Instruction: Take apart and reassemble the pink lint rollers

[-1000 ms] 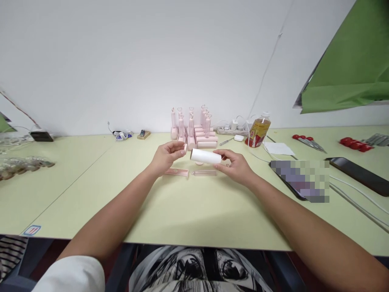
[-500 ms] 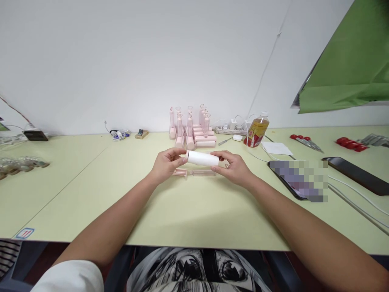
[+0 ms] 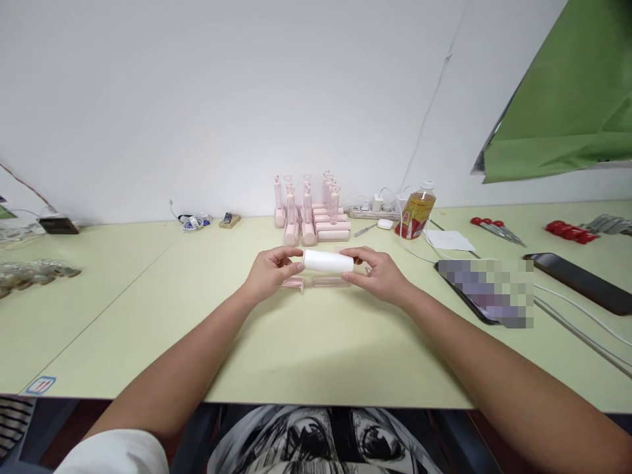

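A white cylindrical roll lies sideways between both hands, a little above the pale green table. My left hand pinches its left end with thumb and fingers. The right end is gripped by my right hand. Just below the roll, a pink handle piece and a clear tube-like piece lie on the table. Behind them stands a group of pink lint-roller handles and stacked pink rolls.
A bottle of amber liquid, a power strip with cables and white paper are at the back right. A tablet, a dark phone, red-handled tools lie right. Clear packets sit far left.
Both hands have brought the white roll slightly down toward the table. My left hand, apart from the roll a second ago, now holds its left end.
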